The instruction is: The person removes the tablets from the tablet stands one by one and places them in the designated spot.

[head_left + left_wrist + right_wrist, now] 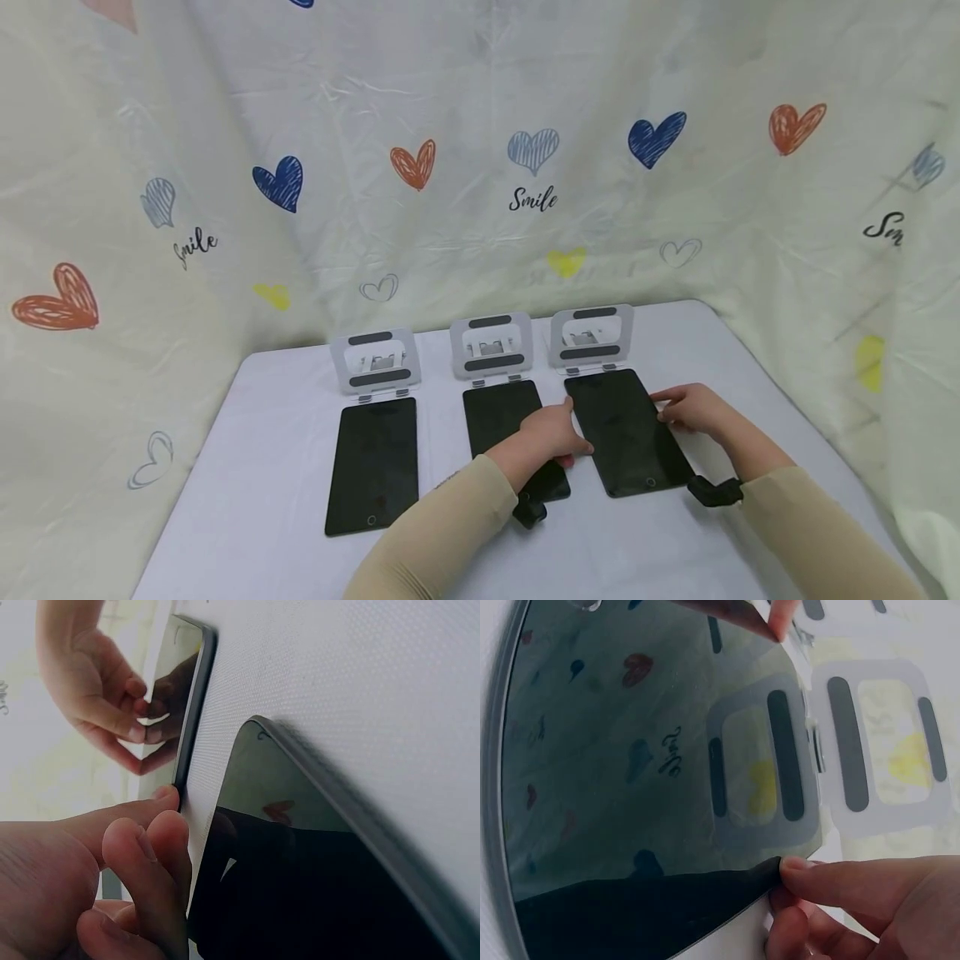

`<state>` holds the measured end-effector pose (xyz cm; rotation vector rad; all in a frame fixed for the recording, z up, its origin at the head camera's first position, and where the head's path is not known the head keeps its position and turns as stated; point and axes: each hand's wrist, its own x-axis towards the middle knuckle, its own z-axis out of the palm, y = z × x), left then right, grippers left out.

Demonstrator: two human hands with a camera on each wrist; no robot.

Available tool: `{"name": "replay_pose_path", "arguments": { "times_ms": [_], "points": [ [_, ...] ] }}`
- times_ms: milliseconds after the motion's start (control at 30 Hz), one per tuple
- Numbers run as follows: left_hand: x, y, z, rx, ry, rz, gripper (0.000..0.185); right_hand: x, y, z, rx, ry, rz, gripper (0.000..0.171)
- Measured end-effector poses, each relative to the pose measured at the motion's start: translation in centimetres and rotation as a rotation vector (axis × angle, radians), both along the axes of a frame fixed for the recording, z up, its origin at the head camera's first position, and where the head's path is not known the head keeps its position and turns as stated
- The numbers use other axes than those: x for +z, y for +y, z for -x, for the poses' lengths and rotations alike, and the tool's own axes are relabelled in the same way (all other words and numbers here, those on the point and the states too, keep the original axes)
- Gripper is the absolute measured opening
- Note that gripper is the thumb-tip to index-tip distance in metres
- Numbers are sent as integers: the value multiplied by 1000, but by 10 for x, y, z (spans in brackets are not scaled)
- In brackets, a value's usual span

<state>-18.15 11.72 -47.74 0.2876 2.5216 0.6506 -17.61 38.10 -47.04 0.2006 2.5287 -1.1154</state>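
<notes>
The right tablet (626,433) lies flat on the white table (262,433), screen up, at the right end of a row of three, its far edge just before the right stand (591,335). It is touched on both long sides. The left hand (551,433) is set against its left edge, and in the left wrist view the fingers (161,825) are seen curled, with the tips pressed to the thin rim. The right hand (693,408) is set against its right edge, and in the right wrist view the fingers (840,881) pinch that edge at the far corner. Whether the tablet is raised off the table cannot be told.

The middle tablet (498,417) lies just to the left and is partly covered by the left forearm. The left tablet (373,462) lies well apart from the hands, nearer the left side of the table. Behind these two, a middle stand (491,342) and a left stand (373,360) are set up, tilted back. A black wrist-worn camera (716,492) rests just beside the near right corner of the right tablet.

All three tablets are flat, dark, glossy slabs with rounded corners, and the backdrop is mirrored in the glass. The stands are pale grey with dark oblong pads. The table surface is finely textured. A creased cloth (480,167), printed with hearts and the word "Smile", hangs around the table.
</notes>
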Motion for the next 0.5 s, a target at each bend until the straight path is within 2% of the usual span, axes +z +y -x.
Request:
{"name": "replay_pose_path", "arguments": {
  "times_ms": [333,500],
  "points": [
    [6,0,-5,12,-5,-10,85,1,1,-1,-29,-22,-2,45],
    [9,-7,-7,7,65,-13,71,3,-2,-3,-37,28,-64,46]
  ]
}}
